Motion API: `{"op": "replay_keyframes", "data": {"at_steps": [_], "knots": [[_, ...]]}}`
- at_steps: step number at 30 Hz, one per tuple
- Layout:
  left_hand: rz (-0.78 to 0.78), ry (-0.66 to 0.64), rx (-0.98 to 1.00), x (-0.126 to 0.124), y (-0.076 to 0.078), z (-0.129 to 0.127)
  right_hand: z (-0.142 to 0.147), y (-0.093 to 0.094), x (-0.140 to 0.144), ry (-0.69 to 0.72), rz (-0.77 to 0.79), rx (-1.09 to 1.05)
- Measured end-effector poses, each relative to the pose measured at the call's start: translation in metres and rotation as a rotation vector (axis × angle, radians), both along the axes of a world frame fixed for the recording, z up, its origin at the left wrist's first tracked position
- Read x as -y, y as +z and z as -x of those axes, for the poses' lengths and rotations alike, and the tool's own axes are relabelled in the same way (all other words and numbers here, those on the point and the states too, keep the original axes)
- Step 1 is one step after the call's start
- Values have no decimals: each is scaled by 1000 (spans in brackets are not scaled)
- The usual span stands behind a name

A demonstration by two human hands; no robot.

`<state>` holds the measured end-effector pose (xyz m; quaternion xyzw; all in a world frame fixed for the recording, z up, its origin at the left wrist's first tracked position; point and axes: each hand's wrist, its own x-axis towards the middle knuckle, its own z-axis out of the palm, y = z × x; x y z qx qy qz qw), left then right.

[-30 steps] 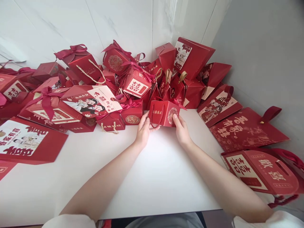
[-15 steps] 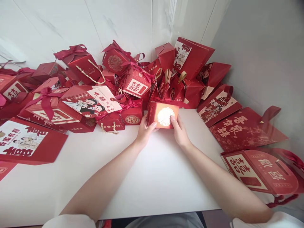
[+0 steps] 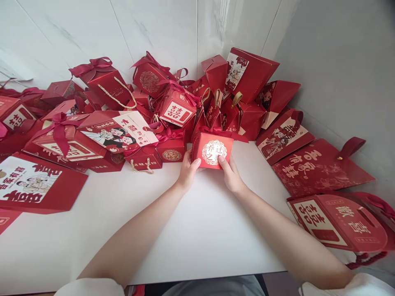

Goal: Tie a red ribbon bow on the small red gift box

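Between my two hands is a small red gift box (image 3: 204, 149) with a round gold emblem and lettering on the side that faces me. My left hand (image 3: 187, 172) grips its left edge, thumb in front, by a dark red tassel or cord. On the lower right corner, my right hand (image 3: 231, 174) closes with its thumb over the emblem's edge. The fingers behind the box are mostly hidden. A ribbon lies along its top. Just behind and left stands another red box with a gold emblem (image 3: 172, 155).
Many red gift boxes with ribbons and cord handles are heaped along the marble wall (image 3: 160, 28). A flat red bag (image 3: 321, 170) and a handled box (image 3: 348, 222) lie at the right. A large red box (image 3: 69, 191) is at the left on the white table (image 3: 191, 234).
The held box has tilted slightly, so glare has left its emblem and the lettering now shows. Both hands keep their hold in nearly the same place.
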<state>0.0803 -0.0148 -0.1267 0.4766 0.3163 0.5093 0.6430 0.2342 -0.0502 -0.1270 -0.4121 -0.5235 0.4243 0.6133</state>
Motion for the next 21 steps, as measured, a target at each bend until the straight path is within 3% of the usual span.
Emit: {"op": "replay_keyframes", "data": {"at_steps": [21], "knots": [[-44,-21,-41,-2,-7,0,1,0,3,-87,-10,126]]}}
